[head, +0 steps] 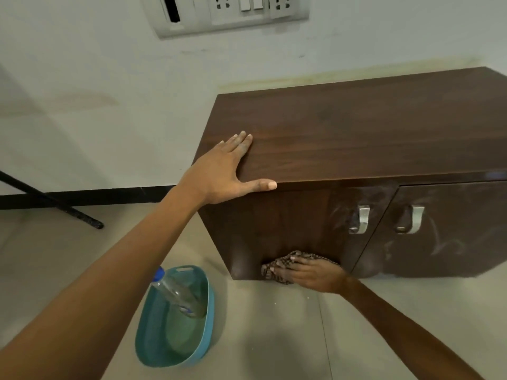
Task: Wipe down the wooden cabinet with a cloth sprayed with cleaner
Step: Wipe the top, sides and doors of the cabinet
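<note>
A dark wooden cabinet (356,138) stands against the white wall, with two doors and metal handles. My left hand (225,171) lies flat on the top's front left corner, fingers straight and thumb along the front edge. My right hand (310,272) presses a brown checked cloth (274,270) against the bottom of the left door, fingers spread over it. Pale smears show on both doors near the handles.
A teal plastic basin (153,344) sits on the tiled floor left of the cabinet, with a clear bottle (175,292) with a blue cap leaning in it. A black rod (55,204) slants to the floor at left. A switch and socket panel (233,12) is on the wall above.
</note>
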